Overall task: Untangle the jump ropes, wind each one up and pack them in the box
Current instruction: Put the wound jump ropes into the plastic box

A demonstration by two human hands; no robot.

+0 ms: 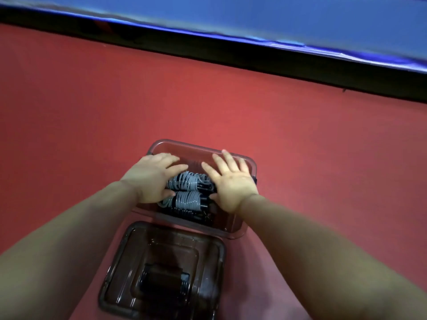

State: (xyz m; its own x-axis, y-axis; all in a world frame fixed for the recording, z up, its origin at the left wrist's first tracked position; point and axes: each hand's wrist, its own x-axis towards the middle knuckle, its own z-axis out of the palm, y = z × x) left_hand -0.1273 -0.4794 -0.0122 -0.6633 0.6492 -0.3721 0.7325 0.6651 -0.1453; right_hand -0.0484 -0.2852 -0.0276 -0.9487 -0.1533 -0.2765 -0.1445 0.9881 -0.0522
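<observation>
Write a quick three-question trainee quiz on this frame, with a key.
1. True or false: the lid is closed on the box.
2. Where are the wound jump ropes? A on the lid; B inside the box; C hanging from one hand.
3. Fill in: the left hand and right hand lie over the ropes with fingers ___ (spread or clenched).
Key: 1 false, the lid lies off the box; 2 B; 3 spread.
</observation>
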